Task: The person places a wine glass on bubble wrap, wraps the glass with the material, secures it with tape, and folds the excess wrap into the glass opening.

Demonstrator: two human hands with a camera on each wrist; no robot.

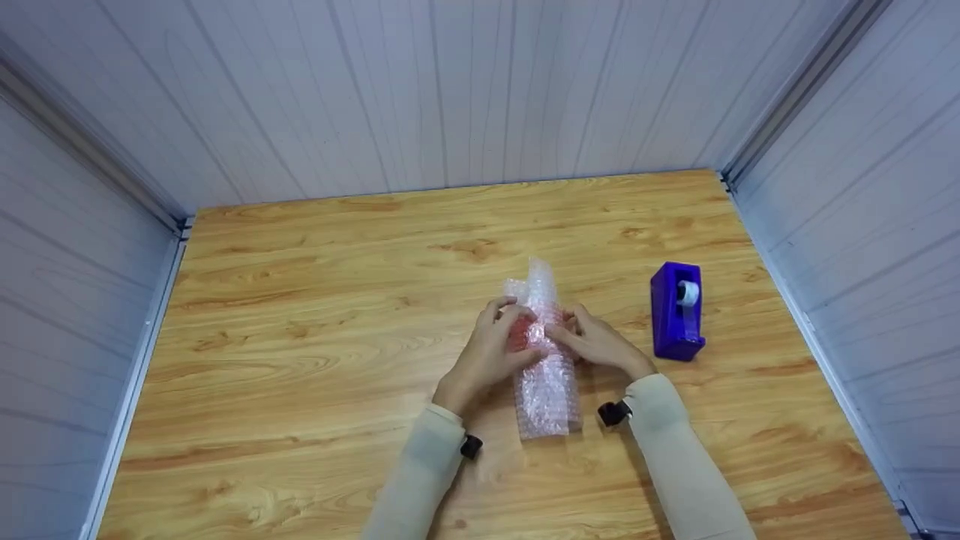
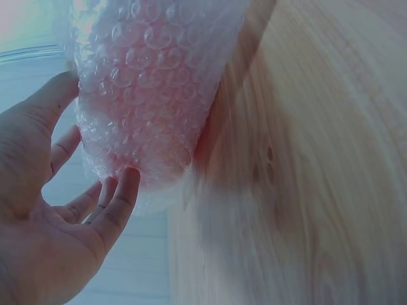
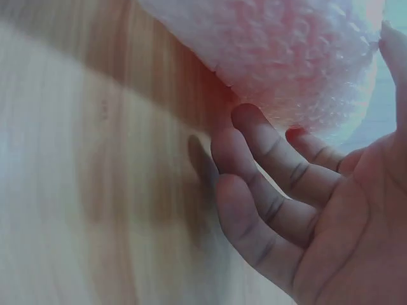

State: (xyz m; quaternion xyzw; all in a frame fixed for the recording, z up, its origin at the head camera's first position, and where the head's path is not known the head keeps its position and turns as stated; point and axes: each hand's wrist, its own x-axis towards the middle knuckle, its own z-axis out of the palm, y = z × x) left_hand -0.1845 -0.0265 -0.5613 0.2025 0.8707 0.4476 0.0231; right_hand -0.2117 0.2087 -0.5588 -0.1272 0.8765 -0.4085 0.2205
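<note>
A sheet of clear bubble wrap [image 1: 546, 397] is rolled lengthwise around a red item [image 1: 519, 334] in the middle of the table. The item's shape is hidden by the layers, and its colour shows through pink. My left hand [image 1: 491, 349] holds the roll from the left, thumb on top and fingers curled against its far side. From the right, my right hand [image 1: 600, 343] holds it too, with the thumb over the upper layer. In the left wrist view, fingertips press the bubble wrap [image 2: 152, 82]. The right wrist view shows bent fingers along the underside of the bubble wrap [image 3: 286, 57].
To the right of my right hand stands a blue tape dispenser [image 1: 667, 315] with a roll of tape [image 1: 688, 293] in it. The wood-grain table [image 1: 300, 300] is bounded by pale panel walls [image 1: 472, 90] at the back and both sides.
</note>
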